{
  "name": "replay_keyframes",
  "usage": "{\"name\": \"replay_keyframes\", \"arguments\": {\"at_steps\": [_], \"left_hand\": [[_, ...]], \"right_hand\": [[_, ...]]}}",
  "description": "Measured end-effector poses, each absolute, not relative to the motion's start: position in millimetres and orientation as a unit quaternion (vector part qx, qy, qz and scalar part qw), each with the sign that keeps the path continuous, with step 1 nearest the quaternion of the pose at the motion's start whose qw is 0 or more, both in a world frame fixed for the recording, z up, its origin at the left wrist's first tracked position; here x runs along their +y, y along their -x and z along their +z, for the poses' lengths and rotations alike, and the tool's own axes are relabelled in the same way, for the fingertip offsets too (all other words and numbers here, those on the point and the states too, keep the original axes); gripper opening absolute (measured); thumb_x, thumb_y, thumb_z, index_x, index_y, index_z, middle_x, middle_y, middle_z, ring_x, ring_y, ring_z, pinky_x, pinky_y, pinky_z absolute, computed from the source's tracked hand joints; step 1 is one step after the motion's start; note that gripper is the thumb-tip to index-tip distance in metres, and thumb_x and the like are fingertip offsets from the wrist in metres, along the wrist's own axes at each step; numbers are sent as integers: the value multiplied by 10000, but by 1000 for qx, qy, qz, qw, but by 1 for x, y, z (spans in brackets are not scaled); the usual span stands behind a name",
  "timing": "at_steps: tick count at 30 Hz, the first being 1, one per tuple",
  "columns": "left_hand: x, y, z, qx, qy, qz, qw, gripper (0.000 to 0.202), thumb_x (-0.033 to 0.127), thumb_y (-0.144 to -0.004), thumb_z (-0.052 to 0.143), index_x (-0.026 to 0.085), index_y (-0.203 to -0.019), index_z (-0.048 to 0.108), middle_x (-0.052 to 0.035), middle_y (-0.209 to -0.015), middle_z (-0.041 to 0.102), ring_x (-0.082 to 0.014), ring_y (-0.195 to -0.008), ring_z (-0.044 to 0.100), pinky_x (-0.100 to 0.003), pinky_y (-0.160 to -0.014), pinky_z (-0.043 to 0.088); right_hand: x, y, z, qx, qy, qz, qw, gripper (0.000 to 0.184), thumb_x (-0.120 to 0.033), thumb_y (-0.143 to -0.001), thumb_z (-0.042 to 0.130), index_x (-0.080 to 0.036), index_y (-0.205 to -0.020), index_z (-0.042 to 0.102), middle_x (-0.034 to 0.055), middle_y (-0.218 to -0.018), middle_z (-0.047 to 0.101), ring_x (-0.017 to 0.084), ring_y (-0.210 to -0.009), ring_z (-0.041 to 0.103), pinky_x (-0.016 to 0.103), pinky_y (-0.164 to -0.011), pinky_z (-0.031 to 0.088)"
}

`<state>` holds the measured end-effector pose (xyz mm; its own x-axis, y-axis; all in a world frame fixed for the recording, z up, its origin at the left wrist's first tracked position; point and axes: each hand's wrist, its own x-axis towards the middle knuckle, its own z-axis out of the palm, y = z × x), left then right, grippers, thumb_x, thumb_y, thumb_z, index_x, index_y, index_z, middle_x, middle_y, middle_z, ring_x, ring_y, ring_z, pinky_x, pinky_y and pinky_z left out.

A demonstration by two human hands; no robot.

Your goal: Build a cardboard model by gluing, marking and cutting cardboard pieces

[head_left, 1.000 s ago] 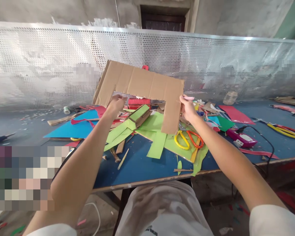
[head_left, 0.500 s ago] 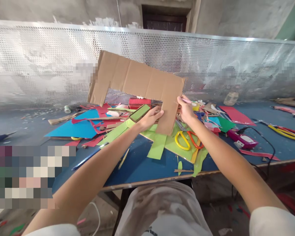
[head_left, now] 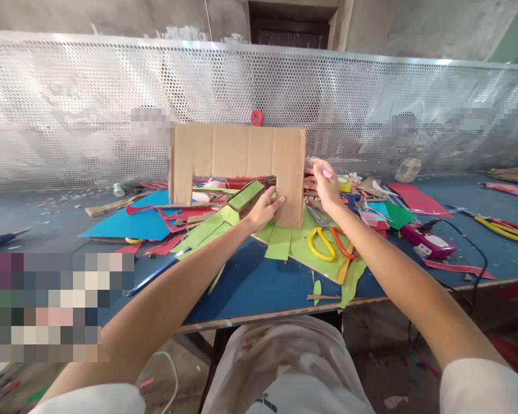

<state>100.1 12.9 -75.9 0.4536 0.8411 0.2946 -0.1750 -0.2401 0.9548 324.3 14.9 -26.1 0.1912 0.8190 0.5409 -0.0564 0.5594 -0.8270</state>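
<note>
I hold an arch-shaped piece of brown cardboard (head_left: 237, 152) upright over the blue table (head_left: 250, 287). My left hand (head_left: 264, 208) grips the lower part of its right leg from the inner side, fingers wrapped round the edge. My right hand (head_left: 326, 187) pinches the outer right edge of the same leg and also holds a pink pen (head_left: 327, 171). The cardboard's left leg hangs free above scraps of red and blue paper (head_left: 129, 224).
Green paper pieces (head_left: 285, 244) and yellow-and-orange scissors (head_left: 328, 244) lie under my hands. A pink glue gun (head_left: 425, 242) with a black cord sits to the right, more scissors (head_left: 507, 229) beyond. A perforated metal screen (head_left: 90, 109) backs the table.
My left hand left the cardboard's left leg and took hold of the right leg. The cardboard turned from tilted to level and upright, and came down a little.
</note>
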Motion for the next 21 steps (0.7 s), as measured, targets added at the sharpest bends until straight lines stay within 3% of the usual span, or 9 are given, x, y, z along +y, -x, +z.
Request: {"name": "replay_keyframes", "arguments": {"at_steps": [3, 7, 9, 12, 15, 21], "left_hand": [[14, -100, -79, 249, -629, 479, 559, 787, 619, -822, 954, 269, -1418, 578, -138, -1382, 814, -378, -1287, 789, -475, -976, 698], [13, -102, -85, 246, -625, 460, 580, 969, 599, -803, 970, 302, -1585, 480, -131, -1366, 818, -369, -1239, 806, -489, -985, 691], [12, -104, -88, 248, -625, 441, 595, 1025, 547, -788, 990, 317, -1629, 450, -124, -1340, 826, -360, -1211, 814, -495, -995, 685], [12, -104, -90, 245, -624, 428, 606, 976, 487, -782, 1001, 319, -1601, 496, -124, -1338, 823, -350, -1199, 815, -504, -1012, 678], [12, -103, -91, 249, -620, 436, 603, 938, 478, -788, 998, 318, -1579, 519, -129, -1334, 818, -353, -1184, 813, -502, -978, 686], [10, -104, -86, 277, -625, 465, 563, 914, 447, -825, 956, 268, -1598, 502, -154, -1346, 819, -392, -1204, 806, -504, -941, 695]], "right_hand": [[-1, -327, -19, -556, 330, 230, 727, 645, -867, -886, 777, -341, -1256, 729, 24, -954, 775, 176, -740, 660, 292, -586, 534], [-33, -331, -23, -660, 330, 226, 635, 641, -883, -942, 697, -304, -1186, 825, 34, -862, 769, 164, -658, 622, 294, -532, 496], [-48, -333, -31, -732, 337, 218, 551, 540, -790, -971, 723, -272, -1059, 851, 39, -853, 792, 157, -628, 642, 300, -547, 517], [-61, -337, -43, -796, 347, 204, 452, 332, -574, -986, 761, -258, -1044, 848, 45, -875, 840, 188, -673, 734, 328, -642, 582], [-62, -338, -52, -810, 362, 201, 415, 199, -432, -940, 783, -264, -1045, 803, 44, -888, 860, 229, -759, 804, 344, -710, 607], [-56, -337, -61, -826, 382, 152, 386, 121, -391, -898, 770, -271, -911, 779, 45, -891, 862, 244, -773, 804, 337, -714, 565]]}}
